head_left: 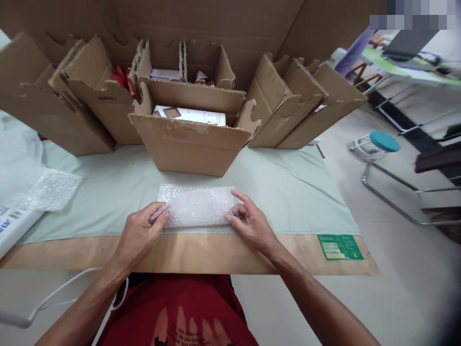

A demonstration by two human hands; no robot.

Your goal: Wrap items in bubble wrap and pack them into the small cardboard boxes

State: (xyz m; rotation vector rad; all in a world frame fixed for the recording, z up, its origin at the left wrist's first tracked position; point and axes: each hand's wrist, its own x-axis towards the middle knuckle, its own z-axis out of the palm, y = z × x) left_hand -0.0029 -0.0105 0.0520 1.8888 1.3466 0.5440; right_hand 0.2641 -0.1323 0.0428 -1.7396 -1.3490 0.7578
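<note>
A flat bundle wrapped in clear bubble wrap [197, 205] lies on the pale green cloth [288, 192] near the table's front edge. My left hand [142, 233] pinches the bundle's left end between thumb and fingers. At the right end, my right hand [252, 223] holds the bundle with fingers curled on its edge. What is inside the wrap is hidden.
An open cardboard box [190, 139] with a white carton inside stands just behind the bundle. More cardboard boxes [86, 96] flank it left and right. A loose bubble wrap sheet [54, 190] lies at left. A green card [340, 247] is on the wooden table edge. A stool [383, 142] stands right.
</note>
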